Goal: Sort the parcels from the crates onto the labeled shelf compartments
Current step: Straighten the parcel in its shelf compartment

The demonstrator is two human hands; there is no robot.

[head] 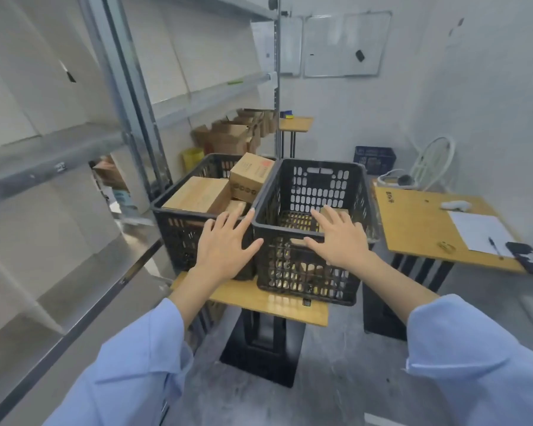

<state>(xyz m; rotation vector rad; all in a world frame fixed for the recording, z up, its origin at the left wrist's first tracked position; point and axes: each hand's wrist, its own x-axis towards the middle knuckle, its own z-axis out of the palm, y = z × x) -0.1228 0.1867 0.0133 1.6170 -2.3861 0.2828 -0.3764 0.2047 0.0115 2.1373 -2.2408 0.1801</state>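
Two black plastic crates stand side by side on a small wooden table (290, 309). The left crate (179, 222) holds several brown cardboard parcels, a flat one (197, 195) in front and a tilted one (250, 176) behind. The right crate (345, 186) is nearly empty, with one small parcel (339, 214) low inside, partly hidden by my right hand (339, 238). That hand hovers open over the right crate's near rim. My left hand (225, 244) is open, fingers spread, in front of the left crate's near right corner. The metal shelf (136, 96) rises on the left.
Cardboard boxes (234, 133) sit on a lower shelf level behind the crates. A wooden desk (422, 229) at the right carries paper, a pen and a dark phone. A white chair, a blue crate and a whiteboard stand at the back wall.
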